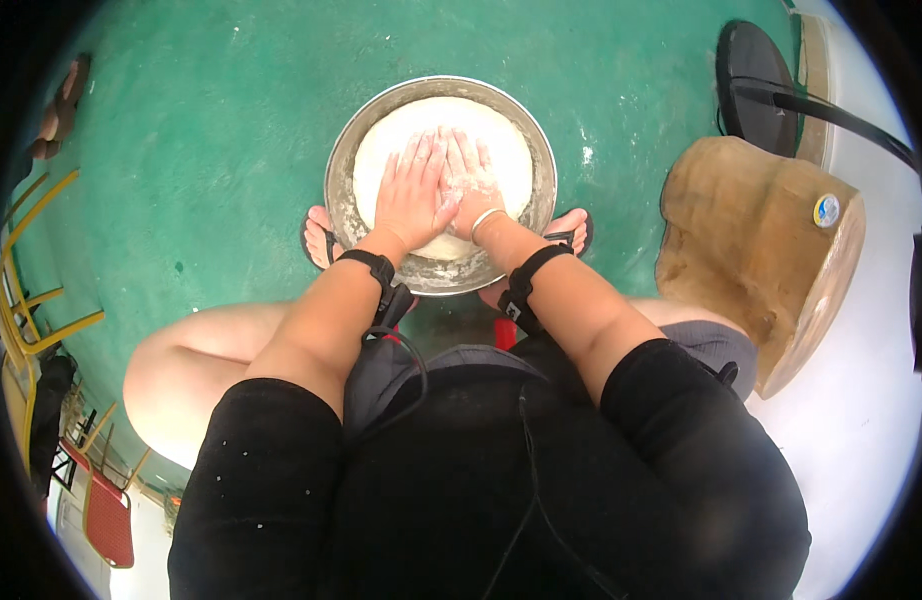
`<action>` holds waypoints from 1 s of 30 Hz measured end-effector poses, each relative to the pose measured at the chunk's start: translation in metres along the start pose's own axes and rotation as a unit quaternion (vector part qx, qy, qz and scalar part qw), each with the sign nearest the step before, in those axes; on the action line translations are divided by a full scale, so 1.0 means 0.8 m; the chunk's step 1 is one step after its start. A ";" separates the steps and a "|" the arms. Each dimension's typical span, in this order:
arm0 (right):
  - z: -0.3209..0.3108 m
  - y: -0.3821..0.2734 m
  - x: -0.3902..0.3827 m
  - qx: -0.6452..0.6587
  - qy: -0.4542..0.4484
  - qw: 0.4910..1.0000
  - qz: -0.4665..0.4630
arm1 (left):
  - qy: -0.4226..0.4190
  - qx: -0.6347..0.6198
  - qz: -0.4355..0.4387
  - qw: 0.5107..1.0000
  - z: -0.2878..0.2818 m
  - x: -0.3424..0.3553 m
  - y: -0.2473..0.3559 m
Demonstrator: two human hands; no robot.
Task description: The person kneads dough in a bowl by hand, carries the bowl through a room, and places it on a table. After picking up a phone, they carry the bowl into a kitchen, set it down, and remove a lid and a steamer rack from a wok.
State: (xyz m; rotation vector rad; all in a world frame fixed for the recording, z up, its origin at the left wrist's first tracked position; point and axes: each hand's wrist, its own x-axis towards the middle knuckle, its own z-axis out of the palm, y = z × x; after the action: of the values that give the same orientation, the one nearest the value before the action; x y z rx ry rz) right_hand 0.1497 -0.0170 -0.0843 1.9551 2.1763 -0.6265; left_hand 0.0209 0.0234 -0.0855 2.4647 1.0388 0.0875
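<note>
A large round mass of white dough (501, 130) fills much of a metal basin (341, 170) standing on the floor between my feet. Both palms lie on the dough. My left hand (411, 195) is flat, its fingers stretched toward the far side and its thumb pointing right, partly over the other hand. My right hand (469, 185) rests beside it, dusted with flour, fingers stretched out, and its thumb side is partly hidden. A white bracelet (486, 222) circles my right wrist. Floury smears coat the basin's inner wall.
A brown wooden stump-like block (751, 240) with a small round tin (826, 210) stands at the right, near a black round base (756, 85) by the white wall. Yellow-framed chairs (26, 300) are at the left, with another person's foot (66, 105) beyond. Cables hang near my lap.
</note>
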 end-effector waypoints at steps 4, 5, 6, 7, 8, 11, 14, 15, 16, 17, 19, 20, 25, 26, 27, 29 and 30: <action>0.002 -0.004 -0.003 0.005 0.034 0.999 -0.009 | -0.036 -0.004 -0.017 0.999 -0.003 -0.001 0.000; -0.006 -0.005 -0.004 0.002 0.048 0.999 -0.008 | -0.027 0.005 -0.010 1.000 -0.008 0.000 0.001; -0.015 -0.007 -0.006 0.014 0.012 1.000 -0.004 | -0.043 -0.034 -0.024 0.998 -0.014 0.001 0.002; -0.019 -0.012 -0.009 0.028 -0.026 0.999 -0.003 | -0.062 -0.074 -0.041 0.994 -0.018 -0.002 0.003; -0.019 -0.006 -0.005 0.026 -0.008 1.000 0.005 | -0.055 -0.063 -0.026 0.996 -0.028 0.004 0.009; -0.050 -0.003 0.000 0.164 -0.121 0.978 0.041 | -0.112 -0.134 -0.102 0.979 -0.044 0.015 0.028; -0.079 -0.017 -0.027 0.166 -0.148 0.971 0.089 | 0.045 -0.271 -0.019 0.961 -0.053 -0.007 0.057; -0.065 -0.014 -0.037 0.115 -0.006 0.992 0.044 | 0.051 -0.234 0.039 0.970 -0.067 -0.008 0.072; -0.056 -0.012 -0.044 0.056 0.132 0.990 -0.003 | 0.058 -0.196 0.093 0.974 -0.082 -0.010 0.087; -0.072 -0.024 -0.053 0.061 0.141 0.988 0.000 | 0.034 -0.203 0.112 0.972 -0.094 -0.021 0.092; -0.102 -0.037 -0.069 0.043 -0.064 0.993 -0.085 | -0.010 -0.213 0.149 0.966 -0.122 -0.030 0.104; -0.106 -0.044 -0.073 0.073 -0.084 0.989 -0.098 | -0.052 -0.230 0.179 0.955 -0.137 -0.032 0.112; -0.121 -0.081 -0.094 0.192 -0.057 0.967 -0.158 | -0.170 -0.118 0.180 0.962 -0.202 -0.034 0.125; -0.124 -0.085 -0.099 0.204 -0.052 0.963 -0.169 | -0.170 -0.110 0.184 0.962 -0.204 -0.035 0.124; -0.129 -0.089 -0.103 0.212 -0.046 0.959 -0.183 | -0.209 -0.122 0.154 0.958 -0.206 -0.035 0.124; -0.150 -0.103 -0.125 0.196 -0.014 0.957 -0.215 | -0.243 -0.149 0.114 0.952 -0.201 -0.041 0.116; -0.157 -0.109 -0.135 0.176 0.011 0.952 -0.249 | -0.242 -0.147 0.112 0.953 -0.199 -0.044 0.110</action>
State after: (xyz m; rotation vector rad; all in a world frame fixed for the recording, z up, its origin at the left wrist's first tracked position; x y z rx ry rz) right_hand 0.0997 -0.0707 0.0875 1.5332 2.7502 -1.1396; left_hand 0.0173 0.0076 0.0989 2.1618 0.4948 -0.2608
